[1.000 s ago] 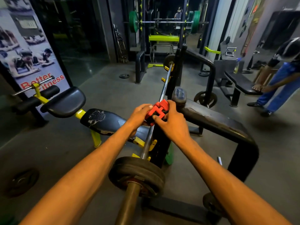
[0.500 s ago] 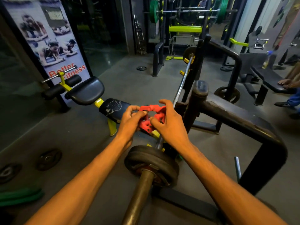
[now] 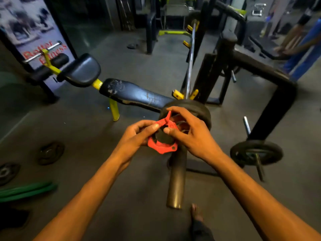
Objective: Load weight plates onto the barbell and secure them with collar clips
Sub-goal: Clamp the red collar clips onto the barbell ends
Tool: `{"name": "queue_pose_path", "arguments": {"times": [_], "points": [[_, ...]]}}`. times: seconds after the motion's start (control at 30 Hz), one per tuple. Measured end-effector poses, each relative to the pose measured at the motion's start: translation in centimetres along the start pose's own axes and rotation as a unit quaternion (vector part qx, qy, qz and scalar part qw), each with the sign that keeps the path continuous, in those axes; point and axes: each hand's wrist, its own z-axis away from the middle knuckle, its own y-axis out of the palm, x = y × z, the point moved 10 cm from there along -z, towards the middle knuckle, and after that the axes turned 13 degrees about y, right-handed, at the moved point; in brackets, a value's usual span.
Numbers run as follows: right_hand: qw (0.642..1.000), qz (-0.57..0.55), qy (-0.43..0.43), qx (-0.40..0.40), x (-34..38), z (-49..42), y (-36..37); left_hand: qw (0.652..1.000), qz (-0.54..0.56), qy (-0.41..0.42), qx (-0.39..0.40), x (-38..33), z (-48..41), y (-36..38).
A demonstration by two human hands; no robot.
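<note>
Collar clip: being held in both hands directly over the barbell sleeve, just in front of the weight plate sitting at the inner end of that sleeve. Not showing clearly whether riding on the sleeve or only hovering across it, the bore being dark and partly covered.

Left hand: closing narrowly on the left rim of the ring, fingertips pinching.

Right hand: pinching the right rim between thumb and forefinger, remaining fingers arching loosely over the top towards the plate.

Lever: standing raised from the ring, suggesting an open clamp.

Handling, as judgement only: appearing light and rigid, moulded plastic, with some spring at the lever. Likely sliding freely along the smooth metal sleeve while unlatched, and tending to cock and bind if pushed from one side only. Best gripping at opposite rims, as now, keeping fingertips out of the bore and out from under the lever. Pressing square against the plate face before snapping shut. Plate itself looking heavy and stiff, needing no support from the hands.
</note>
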Motion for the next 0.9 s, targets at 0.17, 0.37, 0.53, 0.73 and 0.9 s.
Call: {"name": "queue_pose_path", "arguments": {"times": [0.17, 0.37, 0.53, 0.73, 0.9], "points": [[0.998, -0.003, 0.065, -0.009, -1.1, 8.4, 2.4, 0.996, -0.017, -0.014, 0.089, 1.3, 6.9, 0.6], [0.995, 0.021, 0.098, -0.008, -3.9, 16.5, 4.2, 0.989, 0.014, -0.073, 0.129, 5.3, 14.1, 2.5], [0.993, 0.052, 0.104, -0.027, -7.2, 19.6, 4.8, 0.988, -0.059, -0.031, 0.139, 6.9, 16.1, 3.7], [0.993, 0.041, 0.098, -0.041, -9.6, 20.8, 5.2, 0.971, -0.175, 0.050, 0.154, 7.2, 16.5, 4.9], [0.994, 0.068, 0.078, -0.029, -9.8, 20.6, 6.0, 0.974, -0.166, 0.053, 0.147, 7.8, 16.7, 4.2]]}}
